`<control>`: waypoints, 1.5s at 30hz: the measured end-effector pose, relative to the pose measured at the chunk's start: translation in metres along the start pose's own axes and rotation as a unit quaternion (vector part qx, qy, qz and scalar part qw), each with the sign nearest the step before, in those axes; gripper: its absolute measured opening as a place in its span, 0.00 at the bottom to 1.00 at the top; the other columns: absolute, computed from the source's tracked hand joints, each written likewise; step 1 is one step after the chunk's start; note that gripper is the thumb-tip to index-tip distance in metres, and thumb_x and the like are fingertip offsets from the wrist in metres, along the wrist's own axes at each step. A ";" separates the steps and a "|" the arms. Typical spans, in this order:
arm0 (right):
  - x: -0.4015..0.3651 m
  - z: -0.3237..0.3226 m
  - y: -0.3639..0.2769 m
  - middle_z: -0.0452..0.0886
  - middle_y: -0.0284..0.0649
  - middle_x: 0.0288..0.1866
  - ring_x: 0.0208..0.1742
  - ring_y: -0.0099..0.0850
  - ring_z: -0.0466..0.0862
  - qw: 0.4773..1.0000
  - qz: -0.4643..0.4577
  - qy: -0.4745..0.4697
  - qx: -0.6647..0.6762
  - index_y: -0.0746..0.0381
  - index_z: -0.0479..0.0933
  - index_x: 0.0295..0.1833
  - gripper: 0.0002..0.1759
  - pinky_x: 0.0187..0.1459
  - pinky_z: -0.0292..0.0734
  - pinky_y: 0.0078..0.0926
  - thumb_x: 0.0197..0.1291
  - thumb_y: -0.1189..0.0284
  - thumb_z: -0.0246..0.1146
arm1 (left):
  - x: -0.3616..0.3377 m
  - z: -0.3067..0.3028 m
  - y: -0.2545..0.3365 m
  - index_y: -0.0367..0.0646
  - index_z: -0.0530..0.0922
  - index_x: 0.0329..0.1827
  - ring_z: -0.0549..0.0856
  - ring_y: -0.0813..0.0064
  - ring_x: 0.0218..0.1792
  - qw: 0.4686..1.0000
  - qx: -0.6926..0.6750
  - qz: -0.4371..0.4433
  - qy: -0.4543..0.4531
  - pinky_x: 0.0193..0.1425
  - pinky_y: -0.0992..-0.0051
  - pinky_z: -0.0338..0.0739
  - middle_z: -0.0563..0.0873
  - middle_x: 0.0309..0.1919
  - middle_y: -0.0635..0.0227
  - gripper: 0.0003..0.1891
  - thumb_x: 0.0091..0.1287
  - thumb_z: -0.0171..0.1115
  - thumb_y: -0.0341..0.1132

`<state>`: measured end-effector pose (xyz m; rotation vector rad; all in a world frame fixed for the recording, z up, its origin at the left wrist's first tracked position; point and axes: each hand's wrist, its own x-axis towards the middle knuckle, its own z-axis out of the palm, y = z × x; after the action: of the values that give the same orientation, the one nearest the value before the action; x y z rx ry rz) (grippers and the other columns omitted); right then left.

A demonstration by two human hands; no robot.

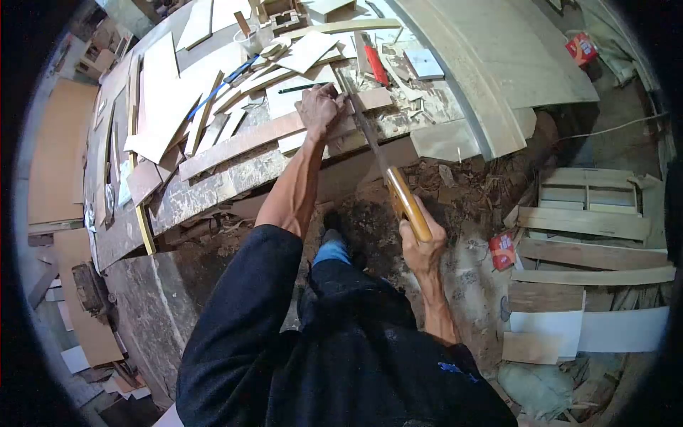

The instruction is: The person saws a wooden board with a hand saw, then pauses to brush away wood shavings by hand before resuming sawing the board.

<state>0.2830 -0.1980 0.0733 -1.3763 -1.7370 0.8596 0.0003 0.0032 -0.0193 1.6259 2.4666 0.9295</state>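
My right hand (425,238) is wrapped round the wooden handle (409,206) of a handsaw. The saw's narrow blade (368,133) runs up and away across a long thin wooden strip (249,142) at the bench edge. My left hand (321,110) presses on the strip just left of the blade, fingers bent and close together. A dark pencil or pen (302,88) lies beside my left fingers. Beyond the blade lies a red tool (376,65). A blue tool (224,84) rests among the offcuts to the left.
Wood offcuts (311,50) and shavings litter the bench (249,173). A long grey-edged board (455,78) crosses its right side. Boards (583,222) and a red packet (502,251) lie at the right. My foot (332,222) is on the dirty floor below.
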 end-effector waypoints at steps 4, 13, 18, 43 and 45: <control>-0.009 -0.005 0.004 0.84 0.47 0.37 0.31 0.30 0.83 1.000 -0.012 0.009 -0.018 0.69 0.75 0.63 0.27 0.35 0.78 0.28 0.54 0.77 0.59 | 0.000 -0.007 0.005 0.56 0.86 0.40 0.79 0.64 0.50 1.000 0.001 -0.013 -0.025 0.53 0.55 0.68 0.84 0.42 0.70 0.17 0.60 0.66 0.57; -0.003 -0.001 0.006 0.85 0.53 0.46 0.39 0.33 0.86 0.999 0.036 -0.007 -0.016 0.71 0.74 0.63 0.27 0.42 0.80 0.27 0.55 0.79 0.59 | -0.001 -0.006 0.004 0.55 0.85 0.51 0.79 0.63 0.50 1.000 0.019 -0.006 -0.016 0.53 0.55 0.70 0.85 0.44 0.70 0.25 0.60 0.65 0.61; -0.027 -0.012 0.008 0.84 0.52 0.36 0.29 0.32 0.84 1.000 -0.005 0.015 0.009 0.71 0.75 0.62 0.26 0.33 0.79 0.30 0.56 0.76 0.59 | 0.000 -0.009 0.005 0.56 0.86 0.43 0.78 0.64 0.51 0.999 0.009 -0.014 -0.029 0.56 0.55 0.66 0.83 0.43 0.70 0.17 0.60 0.67 0.56; -0.024 -0.010 -0.004 0.82 0.46 0.31 0.25 0.30 0.82 0.998 -0.044 0.034 -0.026 0.64 0.74 0.65 0.27 0.30 0.77 0.27 0.57 0.79 0.57 | 0.002 -0.014 0.005 0.55 0.86 0.43 0.78 0.63 0.51 0.995 -0.029 -0.034 -0.085 0.54 0.55 0.67 0.84 0.43 0.68 0.17 0.61 0.66 0.56; -0.012 -0.003 -0.007 0.84 0.48 0.38 0.34 0.32 0.84 1.000 0.021 -0.016 -0.016 0.68 0.74 0.63 0.26 0.37 0.79 0.27 0.56 0.80 0.56 | 0.002 -0.007 0.003 0.55 0.86 0.43 0.78 0.63 0.51 0.998 -0.012 -0.020 -0.053 0.55 0.55 0.66 0.84 0.43 0.68 0.17 0.62 0.65 0.55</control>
<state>0.2843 -0.2106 0.0792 -1.4315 -1.7592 0.8856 -0.0008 0.0025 -0.0114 1.5696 2.3983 0.8427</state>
